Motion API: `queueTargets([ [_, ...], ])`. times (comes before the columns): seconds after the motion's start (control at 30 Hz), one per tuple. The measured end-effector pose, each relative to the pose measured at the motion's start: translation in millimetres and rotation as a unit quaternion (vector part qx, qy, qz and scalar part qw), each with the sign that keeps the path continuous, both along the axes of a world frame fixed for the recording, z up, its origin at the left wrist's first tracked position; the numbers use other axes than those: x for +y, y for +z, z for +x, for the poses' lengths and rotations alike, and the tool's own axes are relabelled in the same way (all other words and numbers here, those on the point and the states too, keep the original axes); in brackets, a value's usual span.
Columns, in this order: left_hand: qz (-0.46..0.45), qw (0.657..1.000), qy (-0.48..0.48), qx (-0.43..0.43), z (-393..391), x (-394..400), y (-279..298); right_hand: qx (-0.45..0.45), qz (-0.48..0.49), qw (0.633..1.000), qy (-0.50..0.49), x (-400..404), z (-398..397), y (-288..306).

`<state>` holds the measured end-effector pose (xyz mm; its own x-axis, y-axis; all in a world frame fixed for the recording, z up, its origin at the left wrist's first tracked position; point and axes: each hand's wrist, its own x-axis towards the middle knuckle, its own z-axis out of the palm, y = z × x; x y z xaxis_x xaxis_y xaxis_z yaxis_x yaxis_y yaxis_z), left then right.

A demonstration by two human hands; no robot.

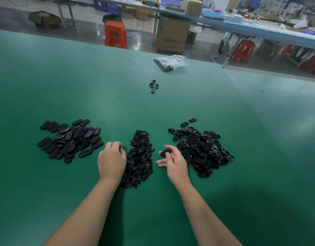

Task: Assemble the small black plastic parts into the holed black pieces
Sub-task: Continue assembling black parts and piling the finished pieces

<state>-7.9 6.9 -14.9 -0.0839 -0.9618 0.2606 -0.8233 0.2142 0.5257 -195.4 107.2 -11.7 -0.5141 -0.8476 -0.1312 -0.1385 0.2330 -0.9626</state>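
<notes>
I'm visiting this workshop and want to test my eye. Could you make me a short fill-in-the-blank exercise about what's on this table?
1. The right hand pinches one oval black piece that has a ____ in it.
2. The pile of small black parts lies ____ the two hands.
3. The table has a ____ top.
4. The clear plastic bag lies near the table's ____ edge.

Missing words: hole; between; green; far

Green table has three black piles: capsule-shaped pieces on the left, small parts in the middle, holed pieces on the right. Right hand pinches one holed piece in its fingers; left hand is curled at the middle pile's edge.
</notes>
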Motion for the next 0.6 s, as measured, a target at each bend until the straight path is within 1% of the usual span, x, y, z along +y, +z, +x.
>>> queueTargets([
  [0.13,-0.005,1.000,-0.014,-0.004,0.0,1.0,-1.8,0.024,-0.007,1.000,0.018,4.3,2.8,1.7],
  [0.27,0.000,1.000,-0.014,0.013,1.0,0.0,-3.3,0.037,-0.013,0.999,0.021,5.3,2.6,2.7],
  [0.4,-0.010,0.999,0.004,0.044,1.2,-0.3,-3.0,0.043,-0.011,0.999,0.018,5.9,2.5,2.2],
  [0.53,-0.012,0.998,0.048,0.050,1.6,-1.8,-4.5,0.052,-0.009,0.998,0.024,6.0,2.8,2.6],
  [0.6,-0.005,0.998,0.052,0.044,2.4,-2.9,-5.8,0.050,-0.011,0.998,0.026,6.0,3.3,3.2],
])
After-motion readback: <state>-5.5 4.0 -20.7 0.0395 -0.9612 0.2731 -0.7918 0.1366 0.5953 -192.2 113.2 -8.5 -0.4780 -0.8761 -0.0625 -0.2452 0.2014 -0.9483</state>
